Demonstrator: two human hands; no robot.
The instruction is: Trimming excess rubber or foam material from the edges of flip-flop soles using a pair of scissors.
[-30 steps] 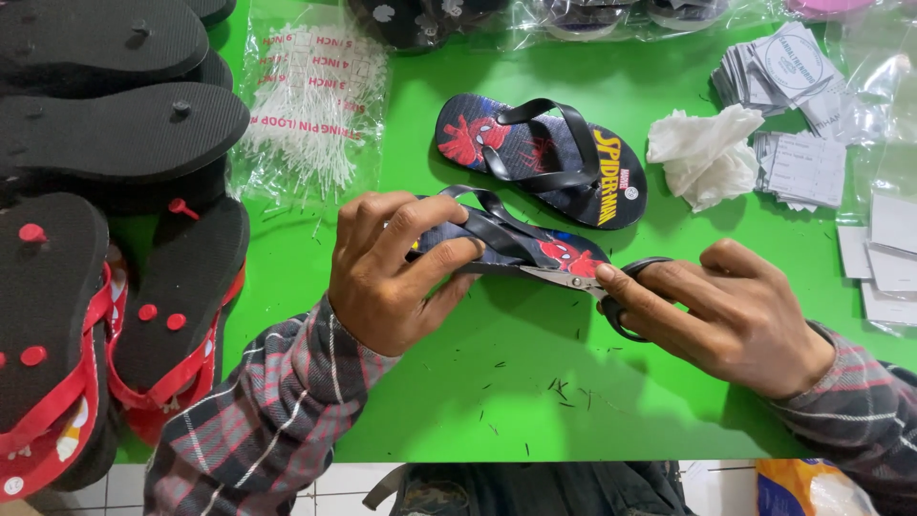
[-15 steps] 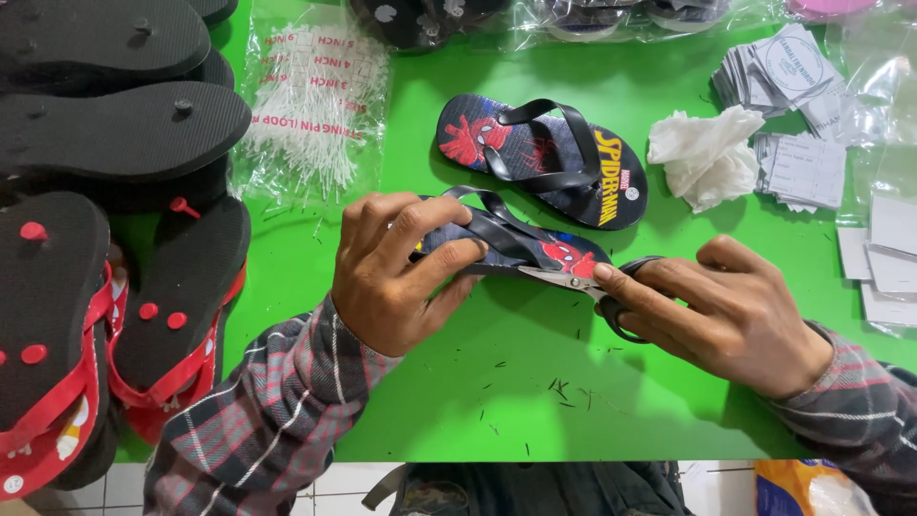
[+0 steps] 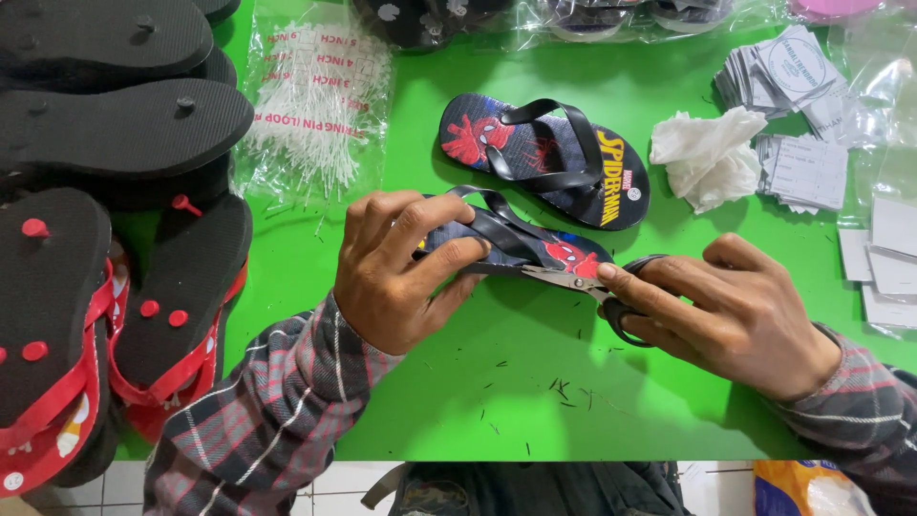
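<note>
My left hand (image 3: 401,272) grips a small dark blue flip-flop (image 3: 521,247) with black straps and a red printed figure, holding it tilted on edge above the green table (image 3: 458,392). My right hand (image 3: 731,315) holds black-handled scissors (image 3: 611,291), whose metal blades touch the lower edge of the flip-flop's sole. The matching flip-flop (image 3: 549,158) lies flat on the table just behind, strap side up.
Stacks of black-soled sandals with red straps (image 3: 105,287) fill the left side. A clear bag of white plastic loop pins (image 3: 315,105) lies at the back left. A crumpled white cloth (image 3: 707,158), stacks of paper tags (image 3: 798,76) and bagged sandals (image 3: 573,14) sit behind and right. Small trimmings (image 3: 564,387) dot the table.
Hardly anything has moved: both hands keep their grip, and the scissors stay at the sole's edge with only slight shifts of the fingers.
</note>
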